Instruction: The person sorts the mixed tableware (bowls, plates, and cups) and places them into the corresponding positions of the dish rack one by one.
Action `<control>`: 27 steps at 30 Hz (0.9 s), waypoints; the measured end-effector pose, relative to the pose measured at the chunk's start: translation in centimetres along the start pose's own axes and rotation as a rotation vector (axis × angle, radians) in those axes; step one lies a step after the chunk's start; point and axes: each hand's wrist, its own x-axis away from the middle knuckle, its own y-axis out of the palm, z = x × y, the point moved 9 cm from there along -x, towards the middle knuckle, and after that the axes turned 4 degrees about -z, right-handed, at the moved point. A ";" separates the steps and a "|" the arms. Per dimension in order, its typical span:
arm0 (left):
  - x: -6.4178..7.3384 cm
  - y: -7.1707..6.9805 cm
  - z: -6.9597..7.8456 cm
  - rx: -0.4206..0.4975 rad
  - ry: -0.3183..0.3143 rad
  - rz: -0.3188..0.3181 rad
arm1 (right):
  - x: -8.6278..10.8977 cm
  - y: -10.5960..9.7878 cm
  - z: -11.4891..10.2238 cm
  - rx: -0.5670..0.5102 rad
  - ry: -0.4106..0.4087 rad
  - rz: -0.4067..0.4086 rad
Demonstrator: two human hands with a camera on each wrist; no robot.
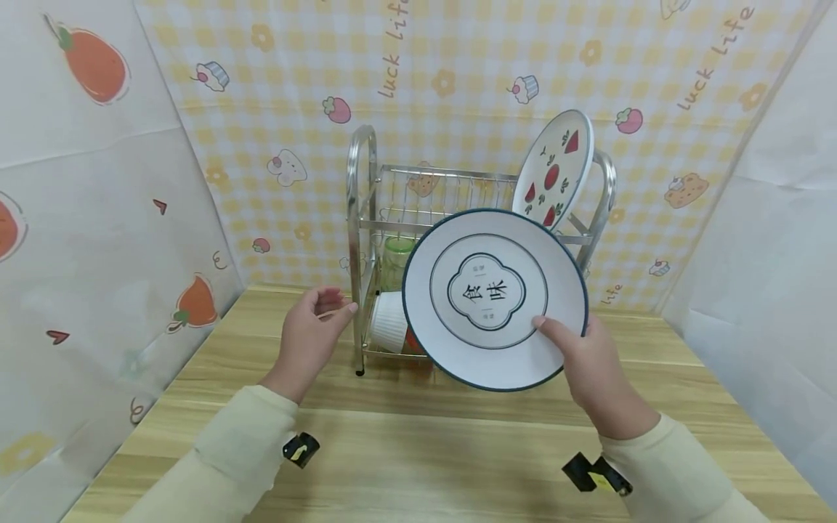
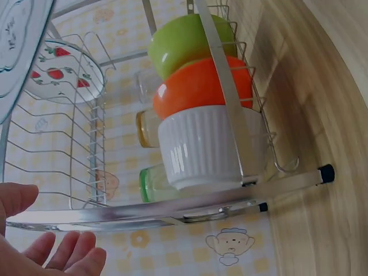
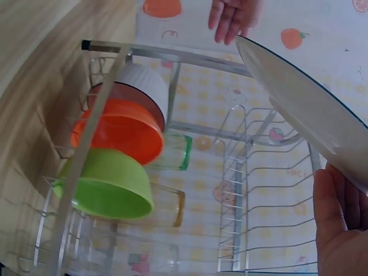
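My right hand [image 1: 591, 370] grips a white plate [image 1: 487, 294] by its lower right rim, thumb on the face. The plate has a dark blue-green edge and Chinese characters in its middle, and is held up before the dish rack [image 1: 355, 218], hiding part of it. Beside the rack's left post is my left hand [image 1: 314, 330], empty, with fingers loosely bent. A second plate [image 1: 552, 174], patterned with red fruit, stands on edge at the right end of the upper tier.
On the lower tier a white ribbed bowl [image 2: 201, 146], an orange bowl [image 2: 195, 92] and a green bowl [image 2: 184, 43] lie on their sides in a row. Several glasses are behind them, one with a green rim [image 1: 395, 250]. The wooden table [image 1: 418, 450] meets a patterned cloth backdrop.
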 end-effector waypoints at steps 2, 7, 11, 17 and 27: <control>-0.3 -0.1 -0.1 -0.017 -0.005 -0.006 | -0.2 -0.4 -0.6 -0.022 -0.019 0.014; -0.9 -0.4 -0.3 -0.061 -0.008 -0.016 | -0.8 -0.9 -2.7 -0.086 -0.098 0.033; -1.5 -0.4 -0.1 -0.057 -0.001 -0.023 | -1.5 -1.2 -4.3 -0.134 -0.136 0.050; -2.1 -0.3 0.2 -0.040 0.001 -0.042 | -2.5 -2.2 -5.9 -0.160 -0.107 0.124; -3.1 0.2 0.4 -0.059 -0.009 -0.059 | -4.1 -3.3 -8.7 -0.306 -0.159 0.166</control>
